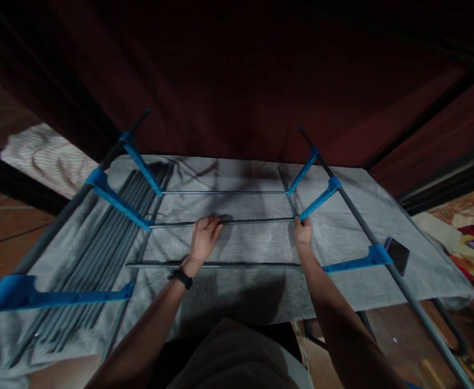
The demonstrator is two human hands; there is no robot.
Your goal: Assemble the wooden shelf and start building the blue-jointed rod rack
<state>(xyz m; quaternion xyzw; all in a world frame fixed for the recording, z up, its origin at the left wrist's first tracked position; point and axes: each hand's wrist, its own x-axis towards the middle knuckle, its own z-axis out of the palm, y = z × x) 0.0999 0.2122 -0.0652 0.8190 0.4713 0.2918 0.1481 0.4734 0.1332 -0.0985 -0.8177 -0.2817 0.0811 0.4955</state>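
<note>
A rack frame of grey metal rods and blue plastic connectors stands over a table covered with a grey cloth (245, 286). My left hand (205, 236) is curled over the middle crossbar rod (253, 221) near its centre. My right hand (302, 231) pinches the right end of that same rod where it meets a blue connector (320, 199). A black watch sits on my left wrist. Another crossbar (220, 192) runs behind and a third crossbar (237, 265) in front, under my forearms.
A bundle of loose grey rods (99, 237) lies on the cloth at the left. A dark phone-like object (398, 253) rests at the right. A dark red curtain hangs behind the table. Patterned fabric lies on the floor at the right.
</note>
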